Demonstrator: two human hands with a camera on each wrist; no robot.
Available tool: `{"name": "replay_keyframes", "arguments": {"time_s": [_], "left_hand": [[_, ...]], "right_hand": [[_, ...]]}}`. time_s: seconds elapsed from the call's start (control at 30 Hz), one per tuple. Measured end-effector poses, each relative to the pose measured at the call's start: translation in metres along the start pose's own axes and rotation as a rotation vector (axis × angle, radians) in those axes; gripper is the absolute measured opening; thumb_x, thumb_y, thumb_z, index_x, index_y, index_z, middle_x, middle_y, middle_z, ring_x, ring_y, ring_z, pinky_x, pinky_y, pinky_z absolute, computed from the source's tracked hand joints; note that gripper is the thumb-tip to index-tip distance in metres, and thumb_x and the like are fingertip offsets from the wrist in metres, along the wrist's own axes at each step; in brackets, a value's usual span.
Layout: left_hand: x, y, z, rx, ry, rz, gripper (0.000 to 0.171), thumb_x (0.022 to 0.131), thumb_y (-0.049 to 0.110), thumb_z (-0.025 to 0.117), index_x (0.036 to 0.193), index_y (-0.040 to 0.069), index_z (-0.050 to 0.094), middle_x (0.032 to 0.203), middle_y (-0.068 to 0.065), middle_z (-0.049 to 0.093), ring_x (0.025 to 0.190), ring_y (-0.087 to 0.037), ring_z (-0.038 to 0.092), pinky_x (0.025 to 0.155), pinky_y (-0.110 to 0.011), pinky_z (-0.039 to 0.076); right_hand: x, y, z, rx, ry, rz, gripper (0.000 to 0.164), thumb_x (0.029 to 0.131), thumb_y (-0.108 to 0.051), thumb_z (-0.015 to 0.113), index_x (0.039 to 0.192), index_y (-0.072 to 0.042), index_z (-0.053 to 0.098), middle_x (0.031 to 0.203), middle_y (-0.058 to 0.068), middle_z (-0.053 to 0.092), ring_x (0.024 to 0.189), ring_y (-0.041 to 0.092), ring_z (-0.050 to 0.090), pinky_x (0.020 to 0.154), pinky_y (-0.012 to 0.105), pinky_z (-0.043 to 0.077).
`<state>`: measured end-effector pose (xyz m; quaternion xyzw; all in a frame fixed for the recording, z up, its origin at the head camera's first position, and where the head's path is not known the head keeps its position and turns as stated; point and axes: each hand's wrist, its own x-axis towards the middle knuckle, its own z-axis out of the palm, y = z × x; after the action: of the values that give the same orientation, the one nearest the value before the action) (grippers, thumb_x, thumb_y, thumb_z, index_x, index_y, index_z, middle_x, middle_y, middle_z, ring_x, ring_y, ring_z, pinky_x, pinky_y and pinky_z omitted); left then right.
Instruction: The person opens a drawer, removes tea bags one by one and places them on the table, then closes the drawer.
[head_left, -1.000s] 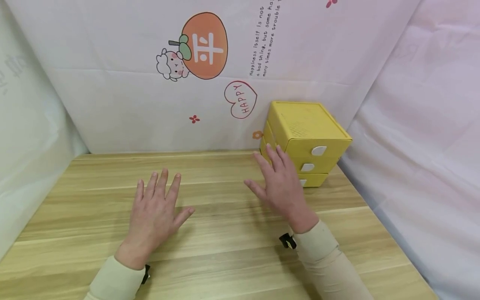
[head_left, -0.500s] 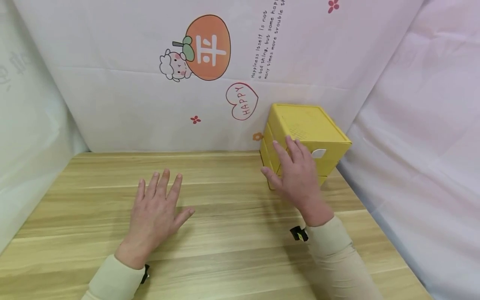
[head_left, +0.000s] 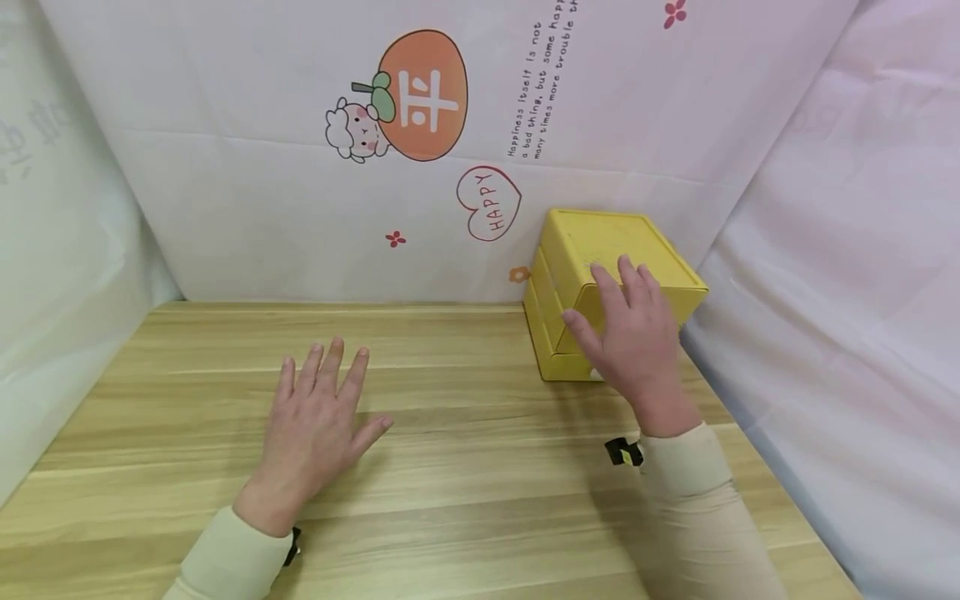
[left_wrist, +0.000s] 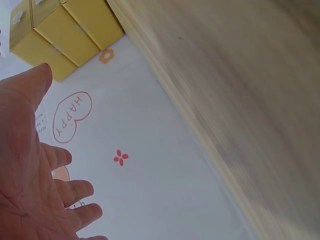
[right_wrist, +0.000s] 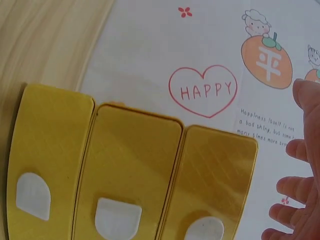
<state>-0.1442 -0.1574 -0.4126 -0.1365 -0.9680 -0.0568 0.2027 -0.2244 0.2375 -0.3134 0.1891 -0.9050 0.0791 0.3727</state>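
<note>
A yellow three-drawer box (head_left: 551, 321) stands at the back right of the table. Each drawer front carries a white pull tab; the middle one (right_wrist: 118, 219) shows whole in the right wrist view. My right hand (head_left: 641, 342) hovers before the box's front, fingers spread, and covers most of the drawer fronts in the head view. The right wrist view has its fingers (right_wrist: 300, 150) apart from the drawers, holding nothing. Over the left part of the table my left hand (head_left: 311, 433) is spread palm down and holds nothing; whether it touches the wood I cannot tell.
A light wood-grain table (head_left: 450, 483) spreads under both hands. Behind it hangs a white printed cloth (head_left: 262, 225), close to the box's back. White cloth sides (head_left: 847, 333) close in the left and right.
My right hand has moved right and farther forward, from the box's left side to in front of its drawers. The left hand has stayed almost still. The head view has shifted slightly.
</note>
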Motion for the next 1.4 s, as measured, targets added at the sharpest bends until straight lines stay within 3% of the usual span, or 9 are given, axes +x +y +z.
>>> {"name": "replay_keyframes", "arguments": {"time_s": [0.2, 0.4, 0.5, 0.7, 0.87, 1.17, 1.4], "left_hand": [[0.001, 0.001, -0.002, 0.003, -0.022, -0.006, 0.093, 0.093, 0.068, 0.062, 0.161, 0.009, 0.040, 0.166, -0.027, 0.032, 0.153, -0.049, 0.029, 0.124, -0.069, 0.015], [0.000, 0.000, -0.002, 0.011, -0.019, -0.001, 0.093, 0.092, 0.069, 0.062, 0.160, 0.009, 0.041, 0.165, -0.027, 0.033, 0.152, -0.049, 0.030, 0.123, -0.069, 0.018], [0.000, 0.001, -0.002, 0.007, -0.014, 0.001, 0.093, 0.092, 0.069, 0.062, 0.160, 0.009, 0.041, 0.165, -0.027, 0.034, 0.152, -0.049, 0.031, 0.123, -0.069, 0.018], [0.000, 0.001, -0.001, 0.003, -0.021, -0.004, 0.093, 0.092, 0.069, 0.062, 0.160, 0.009, 0.041, 0.165, -0.027, 0.033, 0.152, -0.049, 0.030, 0.124, -0.069, 0.016], [0.000, 0.001, -0.001, 0.003, -0.013, -0.001, 0.092, 0.092, 0.069, 0.062, 0.160, 0.009, 0.042, 0.165, -0.027, 0.034, 0.152, -0.049, 0.030, 0.123, -0.069, 0.017], [0.000, 0.000, 0.001, 0.003, -0.022, -0.005, 0.093, 0.092, 0.069, 0.061, 0.160, 0.010, 0.041, 0.166, -0.027, 0.033, 0.152, -0.049, 0.030, 0.124, -0.069, 0.017], [0.000, 0.000, 0.000, 0.008, -0.025, -0.002, 0.093, 0.093, 0.069, 0.062, 0.160, 0.009, 0.040, 0.166, -0.027, 0.033, 0.152, -0.049, 0.030, 0.124, -0.069, 0.017]], "right_hand": [[0.004, 0.013, -0.007, -0.003, -0.029, 0.060, 0.076, 0.100, -0.062, 0.052, 0.151, -0.005, 0.051, 0.156, 0.035, 0.043, 0.143, 0.059, 0.039, 0.121, 0.064, 0.031], [0.008, 0.026, -0.009, -0.007, 0.031, 0.049, 0.084, 0.102, -0.070, 0.041, 0.147, 0.000, 0.053, 0.151, 0.038, 0.047, 0.140, 0.057, 0.043, 0.118, 0.066, 0.032], [0.009, 0.034, -0.010, -0.025, 0.042, 0.059, 0.084, 0.101, -0.068, 0.043, 0.146, 0.002, 0.054, 0.148, 0.040, 0.048, 0.138, 0.059, 0.044, 0.116, 0.068, 0.034], [0.011, 0.045, -0.016, -0.025, -0.049, 0.180, 0.076, 0.101, -0.060, 0.052, 0.151, -0.003, 0.050, 0.155, 0.035, 0.042, 0.139, 0.063, 0.039, 0.113, 0.073, 0.032], [0.014, 0.052, -0.021, -0.022, -0.121, 0.259, 0.077, 0.103, -0.062, 0.047, 0.156, -0.006, 0.045, 0.161, 0.033, 0.036, 0.143, 0.063, 0.033, 0.111, 0.078, 0.029], [0.019, 0.068, -0.027, -0.038, -0.210, 0.328, 0.082, 0.105, -0.064, 0.038, 0.161, -0.004, 0.035, 0.165, 0.033, 0.026, 0.149, 0.059, 0.025, 0.115, 0.077, 0.024], [0.020, 0.080, -0.026, -0.023, -0.189, 0.364, 0.078, 0.106, -0.060, 0.040, 0.160, -0.004, 0.037, 0.164, 0.035, 0.027, 0.148, 0.058, 0.028, 0.114, 0.075, 0.025]]}}
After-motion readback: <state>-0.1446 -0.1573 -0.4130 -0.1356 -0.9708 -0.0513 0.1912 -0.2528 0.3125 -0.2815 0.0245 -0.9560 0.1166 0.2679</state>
